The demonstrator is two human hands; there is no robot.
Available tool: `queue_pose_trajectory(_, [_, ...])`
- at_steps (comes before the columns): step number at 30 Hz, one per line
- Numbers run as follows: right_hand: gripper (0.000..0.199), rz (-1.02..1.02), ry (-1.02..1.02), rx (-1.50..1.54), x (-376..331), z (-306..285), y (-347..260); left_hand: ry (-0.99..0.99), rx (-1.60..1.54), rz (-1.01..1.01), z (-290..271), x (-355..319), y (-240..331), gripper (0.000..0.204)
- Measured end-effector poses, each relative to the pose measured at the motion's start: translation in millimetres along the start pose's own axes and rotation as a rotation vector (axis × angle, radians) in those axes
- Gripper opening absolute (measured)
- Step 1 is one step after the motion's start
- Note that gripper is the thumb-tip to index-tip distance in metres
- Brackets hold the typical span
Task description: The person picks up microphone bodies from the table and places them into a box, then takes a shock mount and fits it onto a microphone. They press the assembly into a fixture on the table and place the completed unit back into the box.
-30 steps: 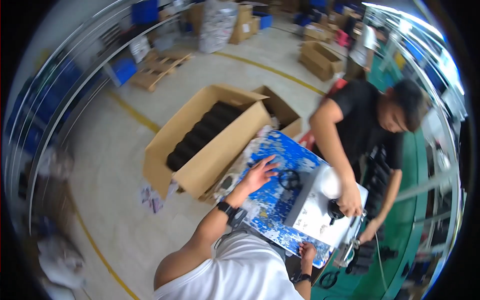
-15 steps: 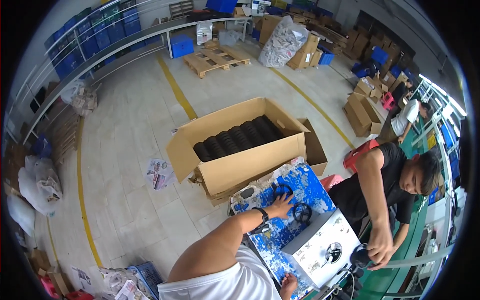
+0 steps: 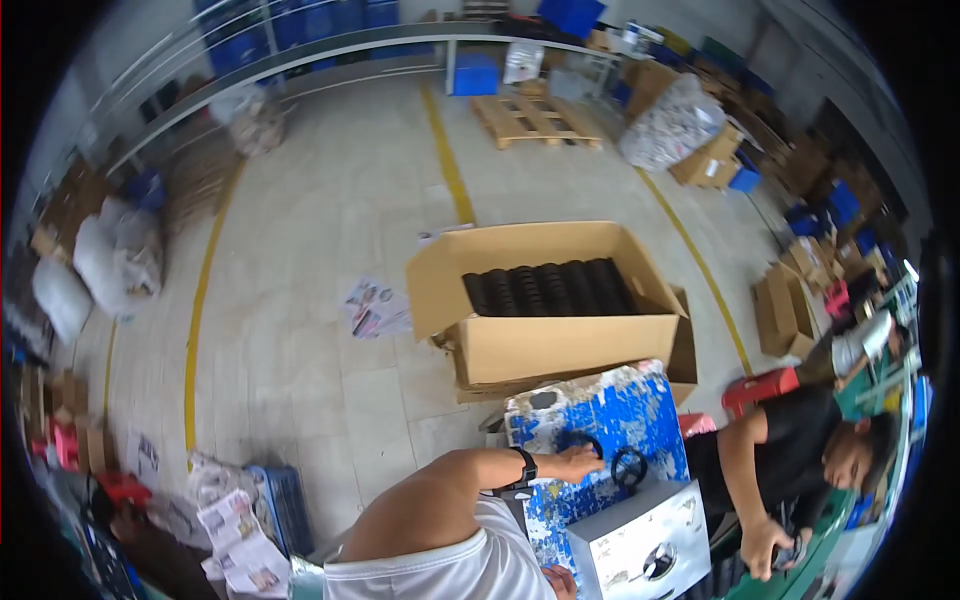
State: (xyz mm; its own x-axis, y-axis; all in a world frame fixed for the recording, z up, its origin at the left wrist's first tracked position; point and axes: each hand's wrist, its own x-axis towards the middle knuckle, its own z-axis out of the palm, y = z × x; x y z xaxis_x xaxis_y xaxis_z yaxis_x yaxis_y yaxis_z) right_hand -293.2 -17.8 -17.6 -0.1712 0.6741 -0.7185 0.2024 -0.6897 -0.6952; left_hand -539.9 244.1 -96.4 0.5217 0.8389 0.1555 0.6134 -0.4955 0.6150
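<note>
My left hand (image 3: 578, 464), a black watch on its wrist, reaches over the worn blue-and-white tabletop (image 3: 590, 410). Its fingers are closed at the rim of a black spoked ring (image 3: 582, 441), which they partly cover. Just right of it lies a second black spoked ring (image 3: 628, 467). My right hand (image 3: 561, 581) shows only in part at the lower edge, by the left side of a silver-white box-shaped machine (image 3: 640, 545) with a round opening. Its fingers look curled; what they hold, if anything, is hidden.
Beyond the table stands an open cardboard box (image 3: 570, 345) holding rows of black round parts (image 3: 550, 288). On the right, a co-worker in black (image 3: 745, 455) holds a dark object. Red stools (image 3: 760, 390), a pallet (image 3: 535, 122) and a blue crate (image 3: 285, 510) stand around.
The view has turned, so the scene sits differently in the picture. My left hand's spread fingers have drawn together at the ring. The co-worker's hand has moved away from the machine.
</note>
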Motion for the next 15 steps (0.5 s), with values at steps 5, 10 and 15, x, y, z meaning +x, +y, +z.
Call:
queue_pose_trajectory(5, [0.039, -0.436, 0.087, -0.335, 31.7, 15.6, -93.1, 0.110, -0.718, -0.037, -52.2, 4.2, 56.3, 0.040])
queue_pose_trajectory(10, [0.055, -0.917, 0.320, -0.265, 48.1, 84.1, -199.4, 0.319, -0.897, -0.172, -116.3, -26.0, 115.4, 0.027])
queue_pose_trajectory(15, [0.047, -0.768, 0.472, -0.093, 23.7, 80.6, -212.9, 0.192, -0.956, -0.005, -145.0, -18.4, 150.8, 0.020])
